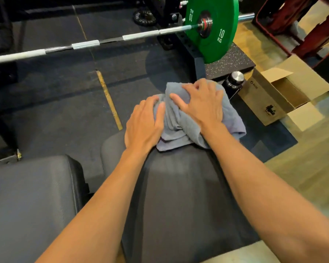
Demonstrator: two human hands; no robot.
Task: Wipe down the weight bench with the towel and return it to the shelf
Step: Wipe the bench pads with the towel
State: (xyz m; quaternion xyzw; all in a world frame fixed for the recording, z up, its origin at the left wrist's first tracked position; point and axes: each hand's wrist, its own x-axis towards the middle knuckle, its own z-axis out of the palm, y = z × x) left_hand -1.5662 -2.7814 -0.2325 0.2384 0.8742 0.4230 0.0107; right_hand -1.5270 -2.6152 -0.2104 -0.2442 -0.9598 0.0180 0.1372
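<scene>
A crumpled grey towel [180, 122] lies on the far end of the black padded weight bench [179, 190]. My left hand [143, 125] presses on the towel's left side with its fingers curled into the cloth. My right hand [201, 102] lies flat on top of the towel with its fingers spread. Part of the towel hangs past the bench's far right edge. No shelf is in view.
A second black pad [30, 202] sits at the lower left. A barbell [84, 44] with a green 10 kg plate [212, 27] crosses above. A black bottle [234, 80] and an open cardboard box [279, 95] stand on the floor at the right.
</scene>
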